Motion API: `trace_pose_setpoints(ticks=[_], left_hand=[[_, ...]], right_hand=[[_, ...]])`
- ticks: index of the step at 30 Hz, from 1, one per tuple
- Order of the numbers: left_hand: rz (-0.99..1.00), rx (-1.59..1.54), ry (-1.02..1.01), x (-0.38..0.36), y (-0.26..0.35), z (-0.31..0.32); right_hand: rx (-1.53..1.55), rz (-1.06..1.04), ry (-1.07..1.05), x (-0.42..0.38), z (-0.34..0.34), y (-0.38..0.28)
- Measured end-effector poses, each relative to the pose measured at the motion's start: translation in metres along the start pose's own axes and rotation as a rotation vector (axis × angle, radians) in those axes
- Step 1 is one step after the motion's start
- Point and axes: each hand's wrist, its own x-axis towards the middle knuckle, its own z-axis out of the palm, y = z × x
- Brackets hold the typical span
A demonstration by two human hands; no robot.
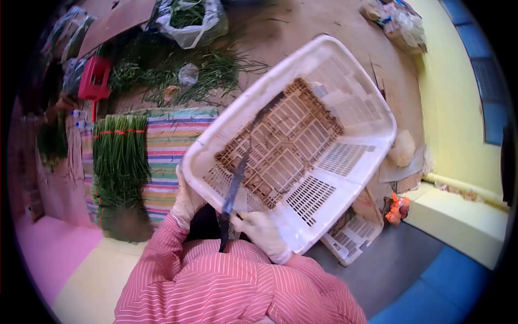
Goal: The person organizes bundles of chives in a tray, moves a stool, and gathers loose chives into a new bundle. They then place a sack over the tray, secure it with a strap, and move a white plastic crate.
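A large white plastic basket (372, 156), its slatted bottom brown with dirt, is tilted in front of my body with its inside facing me. My left hand (186, 202), in a pale glove, grips the basket's left end, with part of the fingers hidden behind the wall. A dark strap (235, 186) runs across the inside of the basket and over the near rim toward my body. My right hand (263, 233), also gloved, is at the near rim, its curled fingers closed at the strap. The exact finger contact is partly blurred.
Tied green stalks (121, 162) lie on a striped mat (170, 135) at left. Loose greens (210, 75), a red stool (95, 78) and a plastic bag (208, 27) are beyond. Another crate (353, 237) sits below the basket, near an orange bundle (397, 208) and yellow wall (450, 92).
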Motion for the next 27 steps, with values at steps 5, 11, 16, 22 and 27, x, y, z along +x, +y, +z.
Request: trace_pose_setpoints(ticks=[5, 11, 16, 22, 27], left_hand=[[-0.014, 0.273, 0.225, -0.008, 0.081, 0.114], [0.213, 0.917, 0.191, 0.022, 0.066, 0.054], [0.321, 1.464, 0.058, 0.025, 0.060, 0.052], [0.351, 1.325, 0.156, 0.038, 0.102, 0.095], [0.302, 1.099, 0.041, 0.068, 0.142, 0.114]], right_hand=[[-0.568, 0.713, 0.784, -0.008, -0.071, 0.066], [0.490, 1.094, 1.178, -0.032, -0.129, 0.161], [0.781, 0.974, 1.065, 0.004, -0.125, 0.096], [0.932, 0.953, 1.075, 0.017, -0.123, 0.062], [0.814, 1.015, 1.117, 0.014, -0.110, 0.045]])
